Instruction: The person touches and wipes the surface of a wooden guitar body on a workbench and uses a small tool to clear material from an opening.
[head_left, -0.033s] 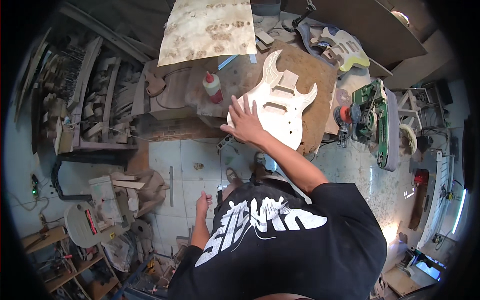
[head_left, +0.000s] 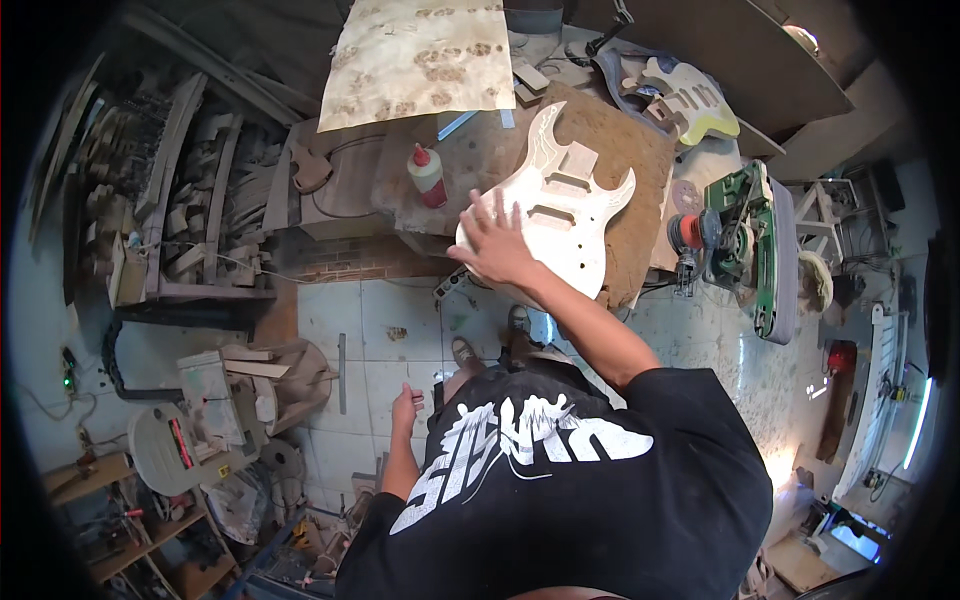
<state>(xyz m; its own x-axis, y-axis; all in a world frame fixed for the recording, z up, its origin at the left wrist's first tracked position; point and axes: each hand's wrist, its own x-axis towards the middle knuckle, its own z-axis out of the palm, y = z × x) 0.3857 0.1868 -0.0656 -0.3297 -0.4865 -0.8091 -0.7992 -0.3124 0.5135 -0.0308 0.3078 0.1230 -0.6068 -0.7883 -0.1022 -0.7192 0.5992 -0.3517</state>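
Observation:
A pale wooden electric guitar body, with cut-out cavities, two horns and line patterns on its upper edge, lies flat on a brown board on the workbench. Spread over its lower left part is my right hand, fingers apart and pressing on the surface. My left hand hangs low beside my body, above the floor; its fingers are loosely bent and apart, and nothing shows in it. Left of the guitar body stands a glue bottle with a red cap.
A sheet of burl-patterned veneer hangs over the bench's far side. Another guitar body, yellowish at one edge, lies at the back right. Right of the bench are an orange-topped sander and a green belt sander. Wood offcuts fill a rack.
My right hand has shifted slightly on the guitar body, its fingers a little differently spread. My left hand stays where it was.

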